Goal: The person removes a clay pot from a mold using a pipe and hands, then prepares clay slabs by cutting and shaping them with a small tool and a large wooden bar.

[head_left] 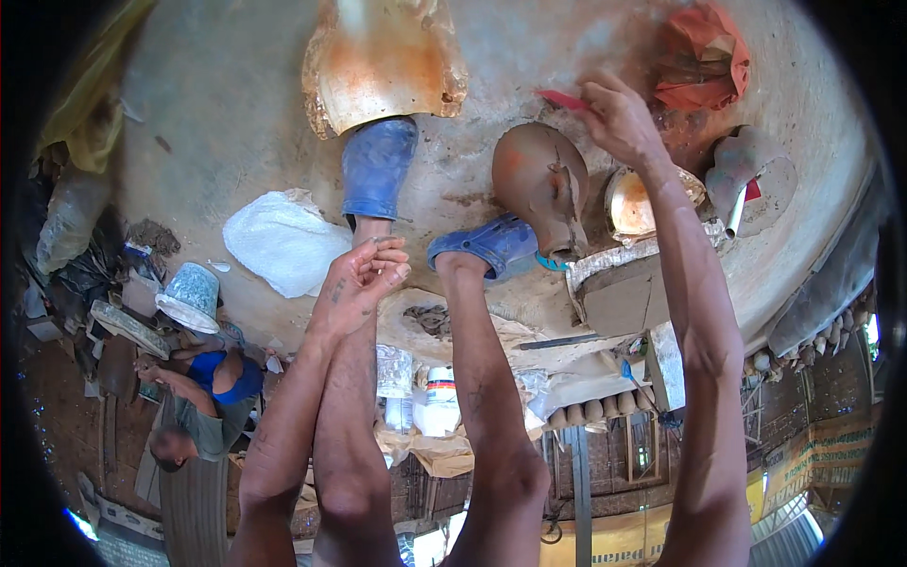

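Two fingers (pixel 593 98) seemingly pinch red strip (pixel 563 98).

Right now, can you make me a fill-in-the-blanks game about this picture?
1. The right hand holds a thin ____ tool.
2. The brown clay pot lies beside a foot in a ____ shoe.
3. The left hand holds ____.
4. The white sack lies on the ____ side of the picture.

Missing words: red; blue; nothing; left
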The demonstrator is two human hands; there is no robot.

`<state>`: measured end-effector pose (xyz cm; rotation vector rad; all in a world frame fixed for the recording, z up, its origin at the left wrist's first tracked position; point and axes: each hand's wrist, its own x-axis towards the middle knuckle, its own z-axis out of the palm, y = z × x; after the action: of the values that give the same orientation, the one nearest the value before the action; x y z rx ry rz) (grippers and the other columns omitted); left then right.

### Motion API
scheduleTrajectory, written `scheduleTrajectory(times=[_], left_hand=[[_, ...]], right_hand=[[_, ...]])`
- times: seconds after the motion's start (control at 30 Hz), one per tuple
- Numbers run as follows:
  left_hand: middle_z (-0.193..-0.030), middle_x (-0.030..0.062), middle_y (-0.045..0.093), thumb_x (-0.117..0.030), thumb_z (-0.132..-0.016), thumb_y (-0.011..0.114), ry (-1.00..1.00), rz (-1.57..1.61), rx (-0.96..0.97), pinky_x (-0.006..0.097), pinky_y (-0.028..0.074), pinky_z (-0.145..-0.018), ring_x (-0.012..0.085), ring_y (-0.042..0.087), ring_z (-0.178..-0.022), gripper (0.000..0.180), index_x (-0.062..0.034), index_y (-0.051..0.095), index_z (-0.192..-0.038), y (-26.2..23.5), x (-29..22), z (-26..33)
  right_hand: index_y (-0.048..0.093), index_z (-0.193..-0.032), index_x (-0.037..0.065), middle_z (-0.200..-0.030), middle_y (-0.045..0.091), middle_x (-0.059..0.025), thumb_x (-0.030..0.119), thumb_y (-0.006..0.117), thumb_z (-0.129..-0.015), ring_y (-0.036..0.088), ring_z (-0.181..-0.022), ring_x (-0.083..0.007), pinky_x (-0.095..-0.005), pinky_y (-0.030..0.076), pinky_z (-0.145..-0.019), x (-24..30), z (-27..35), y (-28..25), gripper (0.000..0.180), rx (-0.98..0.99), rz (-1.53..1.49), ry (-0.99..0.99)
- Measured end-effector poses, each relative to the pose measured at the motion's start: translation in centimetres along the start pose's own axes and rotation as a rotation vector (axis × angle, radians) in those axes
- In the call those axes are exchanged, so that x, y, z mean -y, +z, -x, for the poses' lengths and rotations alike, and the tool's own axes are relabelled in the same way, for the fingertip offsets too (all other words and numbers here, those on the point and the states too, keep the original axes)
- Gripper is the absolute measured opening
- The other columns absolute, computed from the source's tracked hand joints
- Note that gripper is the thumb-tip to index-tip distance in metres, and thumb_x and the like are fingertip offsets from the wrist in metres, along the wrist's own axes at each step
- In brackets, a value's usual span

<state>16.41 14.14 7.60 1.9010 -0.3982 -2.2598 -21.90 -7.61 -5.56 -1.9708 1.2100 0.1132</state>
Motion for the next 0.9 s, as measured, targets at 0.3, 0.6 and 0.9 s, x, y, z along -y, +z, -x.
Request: scheduleTrajectory(times=[0.3,0.6,0.9], left_hand=[[-0.116,0.0058,0.073,-0.008,-0.1,0.073,0.017,-0.024,0.014,0.027,0.055,-0.096,0.01,0.068,-0.105,0.046,0.0052,0.059,-0.142,-0.3,0.4,-0.7],[-0.136,0.0078,0.066,-0.035,-0.105,0.067,-0.106,-0.122,0.082,0.035,0.051,-0.105,0.0171,0.064,-0.122,0.059,-0.0033,0.051,-0.153,3.7,-2.8,-5.9],[-0.159,0.019,0.042,-0.064,-0.103,0.057,-0.242,0.041,-0.003,0.053,0.053,-0.102,0.0397,0.06,-0.13,0.08,-0.0138,0.038,-0.162,12.3,-5.2,-13.8]], right_hand=[[0.069,-0.099,0.007,-0.097,0.071,-0.0163,0.017,0.073,-0.089,0.068,-0.097,-0.0396,-0.0477,0.056,-0.085,-1.1,-0.7,3.7,0.015,-0.126,0.088,-0.016],[0.068,-0.09,-0.002,-0.071,0.07,-0.0123,0.029,0.081,-0.095,0.067,-0.065,-0.0161,-0.0346,0.053,-0.063,8.2,22.4,4.1,0.034,-0.554,-0.352,0.957],[0.065,-0.106,0.002,-0.089,0.073,-0.0251,0.028,0.067,-0.101,0.072,-0.083,-0.0453,-0.0521,0.054,-0.076,27.2,43.2,28.2,0.026,-0.151,-0.722,1.465]])
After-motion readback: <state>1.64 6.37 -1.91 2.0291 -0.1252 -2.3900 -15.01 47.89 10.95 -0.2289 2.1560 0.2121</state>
